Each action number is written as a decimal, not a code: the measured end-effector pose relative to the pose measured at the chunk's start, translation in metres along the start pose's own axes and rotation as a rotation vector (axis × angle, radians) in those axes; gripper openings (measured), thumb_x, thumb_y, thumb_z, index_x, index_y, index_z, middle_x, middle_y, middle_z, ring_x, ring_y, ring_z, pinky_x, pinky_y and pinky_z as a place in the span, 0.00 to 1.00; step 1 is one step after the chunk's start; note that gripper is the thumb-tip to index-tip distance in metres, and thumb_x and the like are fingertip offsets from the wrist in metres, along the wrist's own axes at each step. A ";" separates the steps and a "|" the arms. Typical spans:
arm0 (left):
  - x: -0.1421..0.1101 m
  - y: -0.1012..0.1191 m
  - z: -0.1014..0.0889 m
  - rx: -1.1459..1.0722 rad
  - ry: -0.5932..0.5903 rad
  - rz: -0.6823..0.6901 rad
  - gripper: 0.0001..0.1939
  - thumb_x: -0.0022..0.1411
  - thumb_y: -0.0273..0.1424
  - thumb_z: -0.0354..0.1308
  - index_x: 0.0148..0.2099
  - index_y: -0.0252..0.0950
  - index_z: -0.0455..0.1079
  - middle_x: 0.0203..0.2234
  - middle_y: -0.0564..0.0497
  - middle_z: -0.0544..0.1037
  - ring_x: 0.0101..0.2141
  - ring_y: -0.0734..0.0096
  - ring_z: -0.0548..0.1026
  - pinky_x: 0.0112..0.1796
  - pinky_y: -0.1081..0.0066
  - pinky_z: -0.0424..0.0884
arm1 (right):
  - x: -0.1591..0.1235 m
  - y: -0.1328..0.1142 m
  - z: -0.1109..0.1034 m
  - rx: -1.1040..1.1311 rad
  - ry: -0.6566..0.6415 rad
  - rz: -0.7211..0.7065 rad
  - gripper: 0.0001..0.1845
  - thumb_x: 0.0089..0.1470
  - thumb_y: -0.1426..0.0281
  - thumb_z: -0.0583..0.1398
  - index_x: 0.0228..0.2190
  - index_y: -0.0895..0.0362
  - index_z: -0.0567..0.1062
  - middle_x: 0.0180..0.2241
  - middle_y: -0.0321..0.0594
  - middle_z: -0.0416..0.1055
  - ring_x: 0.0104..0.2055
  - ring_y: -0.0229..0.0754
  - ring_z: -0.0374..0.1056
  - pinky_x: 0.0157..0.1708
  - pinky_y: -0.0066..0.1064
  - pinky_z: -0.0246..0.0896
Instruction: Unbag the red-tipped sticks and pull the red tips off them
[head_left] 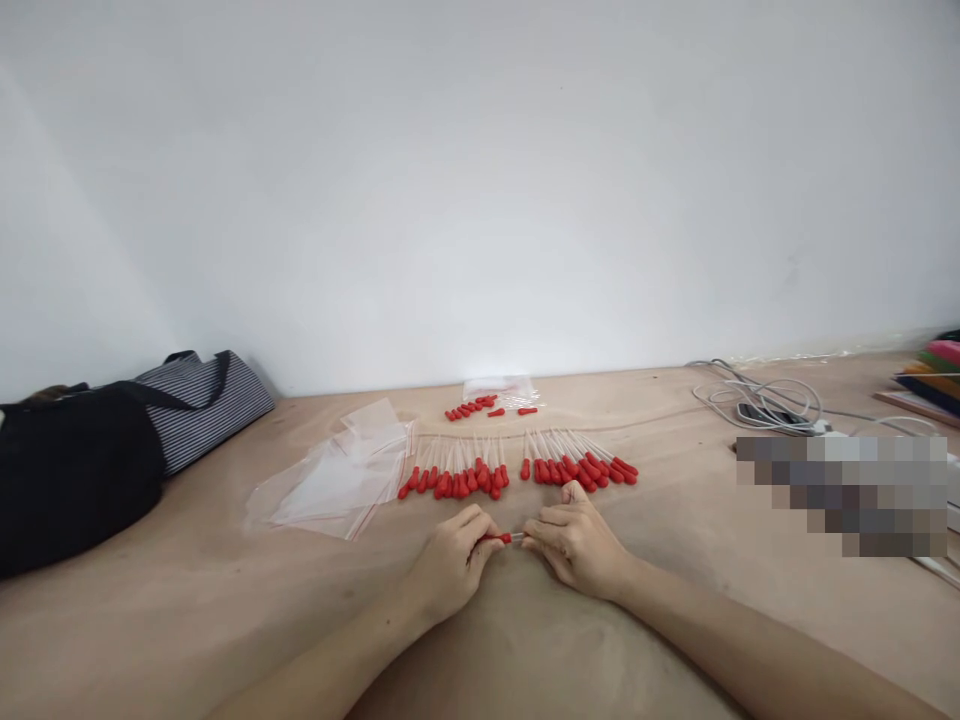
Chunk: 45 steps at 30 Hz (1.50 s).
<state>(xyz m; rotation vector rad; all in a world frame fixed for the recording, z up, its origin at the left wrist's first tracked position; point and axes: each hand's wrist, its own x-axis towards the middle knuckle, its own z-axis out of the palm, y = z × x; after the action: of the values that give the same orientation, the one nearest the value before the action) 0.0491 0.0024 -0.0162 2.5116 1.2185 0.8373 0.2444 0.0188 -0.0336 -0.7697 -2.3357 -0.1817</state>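
One red bulb (496, 538) at twelve o'clock is sitting clamped in the left hand (459, 560), the right hand (576, 545) pinching its clear tube (517, 537). Beyond, droppers (459, 483) are lying; plastic bags (330, 480) are spreading at eleven. Table (690, 530) is opening toward cables (739, 398) at one, its far edge meeting the wall (480, 200).

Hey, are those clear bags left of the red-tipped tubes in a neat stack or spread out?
Spread out: the clear bags overlap loosely at different angles, their corners fanning across the table.

Red bulb (506, 538) at end of thin clear tube (517, 537), crosswise, nearer than droppers (465, 484).
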 end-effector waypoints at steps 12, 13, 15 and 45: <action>-0.006 -0.008 -0.009 0.011 0.135 -0.104 0.09 0.60 0.31 0.47 0.34 0.37 0.68 0.27 0.52 0.72 0.26 0.73 0.69 0.28 0.73 0.66 | -0.010 0.008 0.003 0.091 0.053 0.177 0.18 0.54 0.76 0.46 0.45 0.58 0.66 0.29 0.41 0.66 0.30 0.36 0.62 0.31 0.27 0.56; -0.005 -0.010 -0.011 0.023 0.185 -0.120 0.09 0.59 0.31 0.47 0.35 0.37 0.69 0.28 0.51 0.72 0.28 0.73 0.70 0.29 0.73 0.67 | -0.009 0.008 0.004 0.113 0.067 0.181 0.21 0.53 0.78 0.45 0.48 0.58 0.63 0.31 0.42 0.65 0.32 0.36 0.62 0.32 0.27 0.58; -0.004 -0.017 -0.020 0.064 0.304 -0.150 0.10 0.59 0.31 0.47 0.38 0.37 0.69 0.31 0.49 0.72 0.31 0.71 0.71 0.31 0.71 0.68 | -0.007 0.008 0.004 0.145 0.109 0.170 0.24 0.52 0.80 0.44 0.51 0.58 0.60 0.32 0.42 0.64 0.33 0.36 0.63 0.33 0.27 0.61; -0.028 -0.101 -0.084 0.464 0.337 -0.787 0.16 0.50 0.44 0.47 0.36 0.37 0.61 0.25 0.51 0.75 0.28 0.65 0.73 0.31 0.69 0.64 | 0.054 0.016 0.042 -0.377 0.053 0.485 0.14 0.50 0.70 0.53 0.18 0.56 0.73 0.25 0.42 0.71 0.31 0.42 0.59 0.30 0.36 0.38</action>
<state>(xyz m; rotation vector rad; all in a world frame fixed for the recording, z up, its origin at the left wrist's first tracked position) -0.0788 0.0405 -0.0026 1.8790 2.5080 0.8291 0.1974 0.0713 -0.0328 -1.4688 -2.0152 -0.4265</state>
